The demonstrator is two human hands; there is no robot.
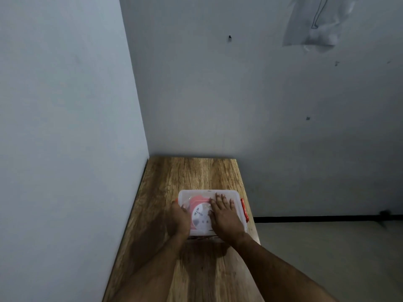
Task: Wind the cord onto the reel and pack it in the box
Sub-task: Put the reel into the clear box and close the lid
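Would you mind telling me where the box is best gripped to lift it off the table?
Grip the box at its two short ends, one hand from each side. The red latch marks the right end; the left hand already sits at the left end. The lid is flat and smooth, so the right hand lying flat on it probably gets no hold there.

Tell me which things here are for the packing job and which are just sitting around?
For the job:
- clear plastic box with a lid and red side latch
- red and white round cord reel, inside the box
- left hand, at the box's left end
- right hand, flat on the lid

Just there:
- wooden table
- clear plastic bag on the wall
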